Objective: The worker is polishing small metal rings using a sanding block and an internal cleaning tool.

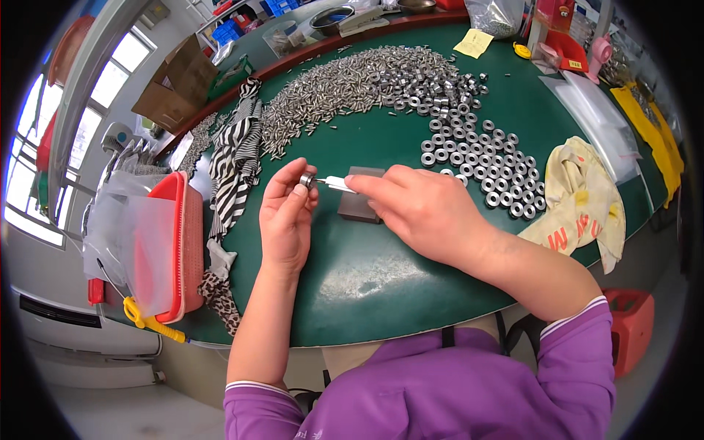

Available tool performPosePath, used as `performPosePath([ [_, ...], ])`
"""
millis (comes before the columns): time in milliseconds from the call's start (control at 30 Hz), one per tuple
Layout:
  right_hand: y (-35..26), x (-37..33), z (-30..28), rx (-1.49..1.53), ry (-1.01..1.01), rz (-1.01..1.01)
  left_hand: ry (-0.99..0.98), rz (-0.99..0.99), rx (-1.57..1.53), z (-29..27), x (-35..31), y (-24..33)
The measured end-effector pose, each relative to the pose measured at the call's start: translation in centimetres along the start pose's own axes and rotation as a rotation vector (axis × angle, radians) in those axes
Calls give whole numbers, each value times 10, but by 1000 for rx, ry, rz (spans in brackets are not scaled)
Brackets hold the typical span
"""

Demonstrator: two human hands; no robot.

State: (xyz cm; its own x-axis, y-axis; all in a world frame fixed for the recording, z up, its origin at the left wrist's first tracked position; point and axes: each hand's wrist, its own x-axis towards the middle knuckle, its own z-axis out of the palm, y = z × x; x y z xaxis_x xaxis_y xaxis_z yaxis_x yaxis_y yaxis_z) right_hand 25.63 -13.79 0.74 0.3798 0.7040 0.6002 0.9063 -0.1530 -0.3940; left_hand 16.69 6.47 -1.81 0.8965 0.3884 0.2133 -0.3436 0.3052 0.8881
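My left hand (pixel 284 216) pinches a small round metal ring (pixel 308 180) between thumb and fingertips. In my right hand (pixel 433 209) is a slim white-handled tool (pixel 338 183) with a thin metal shaft. Its tip meets the ring; whether it goes into the bore I cannot tell. Beneath the tool and my right fingers lies a dark grey rectangular block (pixel 357 207), partly hidden. To the right of it, many similar metal rings (pixel 506 172) lie flat on the green table (pixel 411 293), spread in rows. Farther back they become a loose heap.
A big pile of small metal pins (pixel 323 92) spans the far middle. Zebra-striped cloth (pixel 235 161) and a red basket (pixel 192 249) stand left. On the right are a stained cream cloth (pixel 576 194) and clear plastic bags (pixel 598 121). A yellow note (pixel 474 42) lies at the back.
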Motion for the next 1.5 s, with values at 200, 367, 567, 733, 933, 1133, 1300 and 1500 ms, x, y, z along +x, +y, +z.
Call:
performPosePath([
  [200,-5,2,3,26,-41,29,23,96,85,2,2,3],
  [367,2,3,20,551,-30,207,17,121,77,4,2,1],
  [567,-12,14,-5,1040,-380,731,49,96,8,4,1,1],
  [733,-6,12,-4,893,-259,627,59,83,-51,-2,2,0],
  [933,4,3,13,427,66,152,88,44,-114,-4,3,1],
  [1133,-1,2,4,277,-47,141,76,47,-80,-3,2,1],
  [1300,-1,1,5,255,-14,72,78,23,-37,0,0,3],
  [1500,-1,0,1,203,-11,46,58,58,38,2,2,3],
])
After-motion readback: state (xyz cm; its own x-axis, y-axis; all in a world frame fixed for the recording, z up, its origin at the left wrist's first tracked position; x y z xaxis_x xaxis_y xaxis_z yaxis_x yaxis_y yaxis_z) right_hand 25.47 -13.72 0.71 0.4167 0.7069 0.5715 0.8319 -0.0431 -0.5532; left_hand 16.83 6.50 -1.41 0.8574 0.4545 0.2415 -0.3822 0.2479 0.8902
